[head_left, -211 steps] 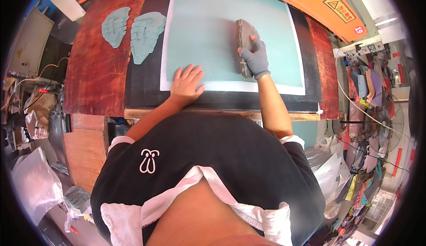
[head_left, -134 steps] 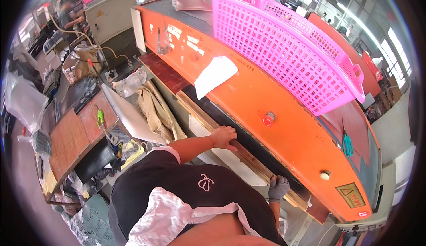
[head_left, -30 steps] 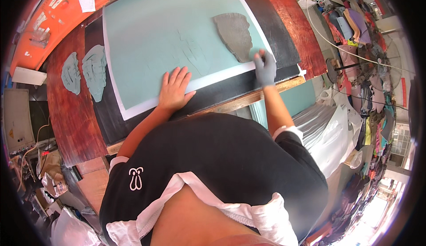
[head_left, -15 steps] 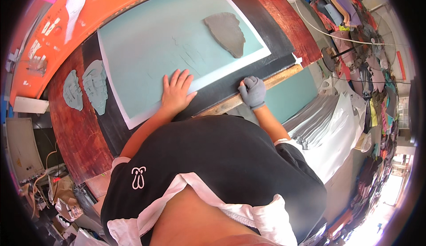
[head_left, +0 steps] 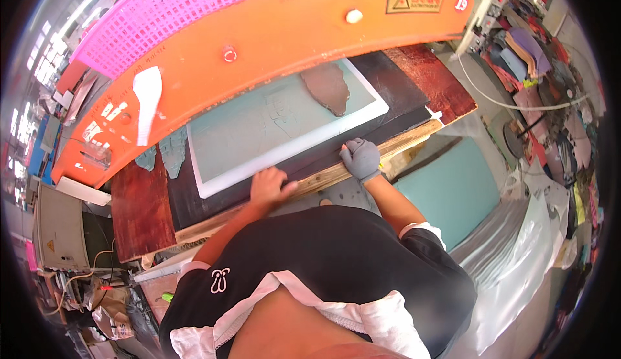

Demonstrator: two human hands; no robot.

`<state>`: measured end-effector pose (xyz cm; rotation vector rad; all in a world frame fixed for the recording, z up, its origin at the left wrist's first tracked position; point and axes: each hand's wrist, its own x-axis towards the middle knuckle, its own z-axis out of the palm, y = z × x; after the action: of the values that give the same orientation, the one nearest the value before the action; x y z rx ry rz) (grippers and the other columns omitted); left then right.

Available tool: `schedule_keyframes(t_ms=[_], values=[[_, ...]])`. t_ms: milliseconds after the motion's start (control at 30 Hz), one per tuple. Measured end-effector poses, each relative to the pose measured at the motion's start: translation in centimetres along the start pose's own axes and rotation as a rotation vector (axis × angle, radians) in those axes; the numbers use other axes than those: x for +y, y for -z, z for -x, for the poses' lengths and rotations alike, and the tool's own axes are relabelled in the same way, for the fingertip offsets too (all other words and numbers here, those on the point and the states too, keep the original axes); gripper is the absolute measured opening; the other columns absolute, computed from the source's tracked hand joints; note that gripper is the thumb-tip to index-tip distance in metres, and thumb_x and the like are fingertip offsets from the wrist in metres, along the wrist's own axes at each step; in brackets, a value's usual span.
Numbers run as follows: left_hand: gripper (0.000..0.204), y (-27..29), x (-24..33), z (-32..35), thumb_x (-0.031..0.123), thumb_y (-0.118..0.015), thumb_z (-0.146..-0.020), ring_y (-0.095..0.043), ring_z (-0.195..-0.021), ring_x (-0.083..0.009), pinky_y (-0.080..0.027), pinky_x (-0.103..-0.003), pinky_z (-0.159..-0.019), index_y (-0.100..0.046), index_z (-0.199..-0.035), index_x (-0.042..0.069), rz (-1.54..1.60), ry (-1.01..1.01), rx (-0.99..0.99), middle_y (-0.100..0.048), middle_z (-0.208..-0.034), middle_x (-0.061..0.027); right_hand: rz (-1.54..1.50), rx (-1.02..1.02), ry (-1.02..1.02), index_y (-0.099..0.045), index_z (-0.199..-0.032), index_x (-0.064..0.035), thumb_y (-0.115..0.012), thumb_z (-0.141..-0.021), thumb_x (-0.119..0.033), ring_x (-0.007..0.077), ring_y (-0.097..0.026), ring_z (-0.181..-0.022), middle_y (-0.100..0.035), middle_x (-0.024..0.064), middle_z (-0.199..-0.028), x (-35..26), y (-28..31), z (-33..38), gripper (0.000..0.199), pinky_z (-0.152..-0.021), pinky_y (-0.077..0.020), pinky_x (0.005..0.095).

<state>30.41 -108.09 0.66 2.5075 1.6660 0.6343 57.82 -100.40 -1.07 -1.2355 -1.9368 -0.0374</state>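
A pale blue-green sheet with a white border lies on a black board. An irregular brown-grey flat piece rests on its far right part. My bare left hand is at the near edge, just off the sheet's border, fingers loosely bent and thumb apart, nothing seen in it. My right hand, in a grey glove, is closed in a fist at the wooden front strip. What its fingers hold, if anything, is hidden.
Low across the far side runs an orange machine beam, covering the sheet's far part. A pink basket stands on it. Two jagged blue-green pieces lie at left. At right are a blue-green stack and clear plastic.
My left hand has come off the sheet to the near edge, its fingers now bent. The right fist stays at the wooden strip. The view has tilted up; the beam hides more of the sheet.
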Motion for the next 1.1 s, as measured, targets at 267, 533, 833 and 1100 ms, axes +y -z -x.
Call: schedule_keyframes(t_ms=[267,533,833,1100], values=[[0.044,-4.1,2.8,2.7,0.043,-0.077,-0.061,-0.051,-0.084,-0.0272,-0.041,-0.039,-0.071,-0.057,-0.082,0.008,-0.156,0.192,0.324,-0.05,-0.083,-0.0067,-0.507,0.361,-0.126,-0.056,-0.085,-0.0011,-0.043,-0.094,-0.03,0.0348,-0.057,-0.073,-0.058,0.0177,-0.072,6.0,3.6,-10.6,0.033,-0.066,-0.0437,0.0413],[0.044,-4.8,0.5,0.3,0.043,-0.079,-0.057,-0.052,-0.082,-0.0262,-0.043,-0.039,-0.07,-0.058,-0.078,0.01,-0.225,0.208,0.419,-0.05,-0.081,-0.0058,-0.436,0.286,-0.143,-0.053,-0.085,-0.0005,-0.043,-0.094,-0.026,0.0372,-0.054,-0.074,-0.057,0.0207,-0.077,8.2,3.3,-11.7,0.029,-0.066,-0.0433,0.043],[0.043,-3.8,-2.2,-1.9,0.04,-0.079,-0.057,-0.052,-0.08,-0.0248,-0.043,-0.037,-0.067,-0.059,-0.082,0.012,-0.291,0.124,0.412,-0.049,-0.083,-0.0044,-0.046,-0.118,0.438,-0.06,-0.089,-0.0098,-0.062,-0.073,-0.048,0.0273,-0.053,-0.083,-0.056,0.008,-0.086,5.9,-3.1,-4.4,0.042,-0.077,-0.0401,0.0435],[0.045,-4.0,-2.2,-1.4,0.037,-0.08,-0.058,-0.051,-0.089,-0.0296,-0.043,-0.04,-0.076,-0.062,-0.085,0.007,-0.188,0.323,0.234,-0.052,-0.088,-0.0098,0.119,-0.244,0.396,-0.057,-0.098,-0.0069,-0.058,-0.077,-0.049,0.0293,-0.053,-0.091,-0.056,0.0111,-0.093,4.2,-2.7,-3.0,0.048,-0.087,-0.0346,0.0467]])
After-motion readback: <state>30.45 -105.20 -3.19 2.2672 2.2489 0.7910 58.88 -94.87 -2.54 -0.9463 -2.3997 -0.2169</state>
